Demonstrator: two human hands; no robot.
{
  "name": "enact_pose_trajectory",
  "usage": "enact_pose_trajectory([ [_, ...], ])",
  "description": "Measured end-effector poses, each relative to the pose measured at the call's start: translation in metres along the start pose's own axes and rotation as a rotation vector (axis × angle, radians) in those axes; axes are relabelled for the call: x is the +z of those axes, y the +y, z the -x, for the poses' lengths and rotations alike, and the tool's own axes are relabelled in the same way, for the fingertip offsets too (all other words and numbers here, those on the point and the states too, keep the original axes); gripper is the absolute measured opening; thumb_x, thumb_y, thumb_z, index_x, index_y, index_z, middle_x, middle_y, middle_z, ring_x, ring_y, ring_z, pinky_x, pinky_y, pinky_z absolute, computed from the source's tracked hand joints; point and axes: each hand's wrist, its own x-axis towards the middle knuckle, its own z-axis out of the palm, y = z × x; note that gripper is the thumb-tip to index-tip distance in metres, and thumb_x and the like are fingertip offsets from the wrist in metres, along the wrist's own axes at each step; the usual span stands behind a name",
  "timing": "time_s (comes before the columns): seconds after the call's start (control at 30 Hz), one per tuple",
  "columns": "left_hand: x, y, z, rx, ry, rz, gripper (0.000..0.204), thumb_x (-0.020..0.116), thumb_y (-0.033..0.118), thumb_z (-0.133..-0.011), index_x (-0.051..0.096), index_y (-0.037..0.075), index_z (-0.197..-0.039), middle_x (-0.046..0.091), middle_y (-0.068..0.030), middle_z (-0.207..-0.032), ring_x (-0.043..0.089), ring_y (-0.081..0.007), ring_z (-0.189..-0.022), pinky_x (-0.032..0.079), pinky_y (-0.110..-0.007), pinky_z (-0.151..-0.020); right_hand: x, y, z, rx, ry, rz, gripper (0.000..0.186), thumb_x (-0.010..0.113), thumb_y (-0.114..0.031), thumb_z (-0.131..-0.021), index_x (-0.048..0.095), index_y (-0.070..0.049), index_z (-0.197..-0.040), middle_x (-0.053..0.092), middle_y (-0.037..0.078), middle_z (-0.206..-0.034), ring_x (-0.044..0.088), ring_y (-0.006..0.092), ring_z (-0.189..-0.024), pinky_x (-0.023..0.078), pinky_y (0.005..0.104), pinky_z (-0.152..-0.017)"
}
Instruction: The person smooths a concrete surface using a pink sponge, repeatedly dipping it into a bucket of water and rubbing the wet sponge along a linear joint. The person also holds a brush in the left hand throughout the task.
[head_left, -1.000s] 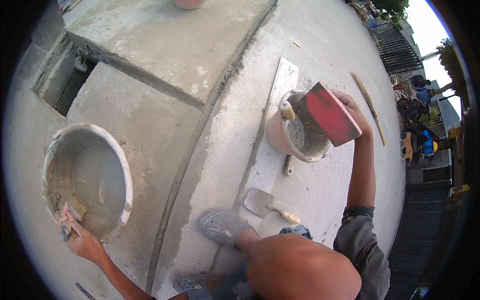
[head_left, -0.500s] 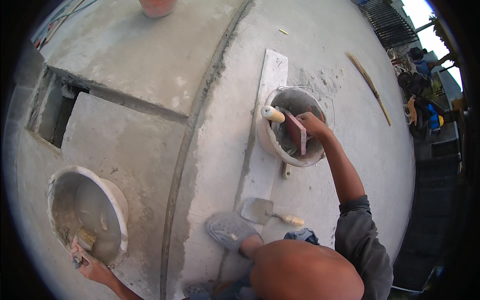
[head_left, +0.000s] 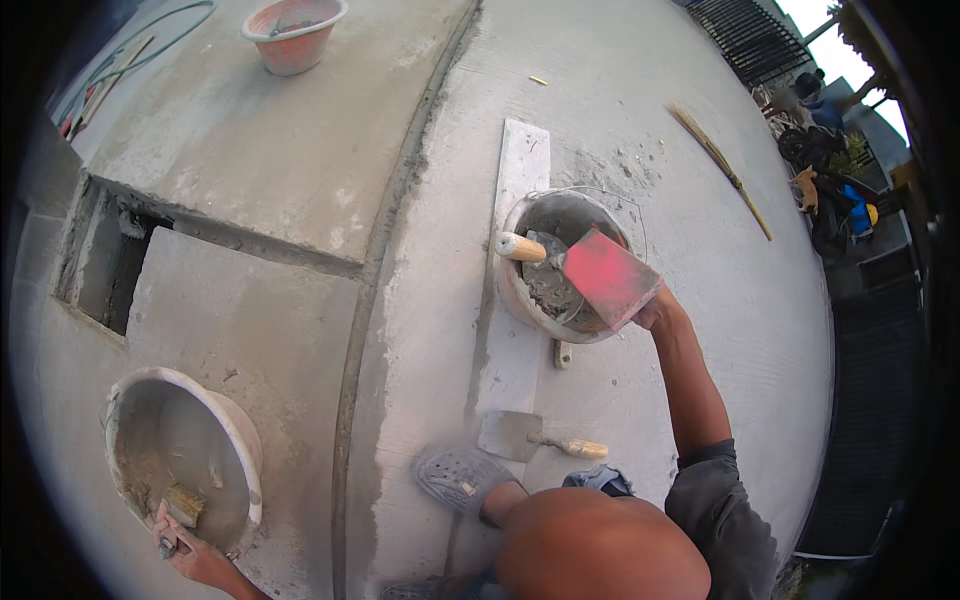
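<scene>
One brush (head_left: pixel 184 506) in left hand (head_left: pixel 190 556) | red board (head_left: pixel 610 278) in right hand (head_left: pixel 650 309)

Soft, diffuse daylight brightens the pale grey concrete floor (head_left: pixel 725 370) with only faint shadows, while the white sky (head_left: pixel 812 14) at upper right is washed out and the open rectangular concrete pit (head_left: pixel 135 272) and dark ribbed panel (head_left: pixel 868 420) sink into gloom. Fisheye distortion curves the long narrow concrete groove (head_left: pixel 343 450), and a black vignette rings the view. The flat red-and-grey rectangular float (head_left: pixel 608 275) reads fairly clearly, whereas the grey perforated clog (head_left: pixel 460 478) looks hazy and the distant mixed clutter (head_left: pixel 825 150) is too small to tell apart.
</scene>
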Motion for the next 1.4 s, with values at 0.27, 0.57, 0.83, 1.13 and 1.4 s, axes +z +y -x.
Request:
enact_pose_trajectory([
  [0.27,-0.015,0.059,-0.001,0.339,0.183,-0.299,0.020,0.064,0.018,-0.107,0.073,-0.001,-0.107,0.075,-0.0180,-0.102,0.072,-0.0317,-0.092,0.059,-0.041,-0.080,0.028,0.003,0.065,-0.471,-0.132,0.551,0.049,0.068,-0.017,-0.105,0.055,-0.004,-0.151,0.065,0.008,-0.142,0.062,0.0150,-0.129,0.053,0.0317,-0.110],
  [0.57,0.009,0.072,0.004,0.504,0.130,-0.334,0.023,0.061,0.018,-0.109,0.074,0.000,-0.111,0.075,-0.0165,-0.104,0.074,-0.0322,-0.095,0.060,-0.042,-0.084,0.089,0.120,0.031,0.041,-0.669,-0.023,0.036,0.061,-0.020,-0.110,0.061,-0.006,-0.143,0.066,0.004,-0.135,0.063,0.0118,-0.124,0.052,0.0316,-0.105],
  [0.83,0.009,0.037,0.001,-0.100,0.056,0.072,0.004,0.059,0.006,-0.110,0.058,0.003,-0.112,0.072,-0.0153,-0.127,0.065,-0.0228,-0.121,0.049,-0.041,-0.113,0.154,0.151,-0.076,0.071,-0.723,0.163,0.038,0.062,-0.026,-0.111,0.062,-0.004,-0.143,0.073,0.005,-0.124,0.073,0.0127,-0.102,0.061,0.0293,-0.088],
  [1.13,-0.008,0.028,0.006,-0.142,0.061,-0.117,0.005,0.063,0.012,-0.110,0.063,0.007,-0.110,0.077,-0.0105,-0.124,0.068,-0.0166,-0.121,0.053,-0.035,-0.108,0.199,0.133,-0.137,-0.434,-0.663,0.931,0.039,0.055,-0.027,-0.114,0.068,0.002,-0.137,0.076,0.006,-0.112,0.067,0.0114,-0.100,0.055,0.0301,-0.088],
  [1.4,-0.006,0.035,0.006,-0.073,0.059,-0.241,0.009,0.066,0.016,-0.109,0.069,0.007,-0.107,0.080,-0.0054,-0.118,0.070,-0.0093,-0.104,0.055,-0.027,-0.094,0.237,0.130,-0.105,-0.895,-0.643,1.395,0.032,0.057,-0.015,-0.108,0.072,-0.006,-0.134,0.071,0.019,-0.113,0.070,0.0391,-0.101,0.054,0.0433,-0.091],
])
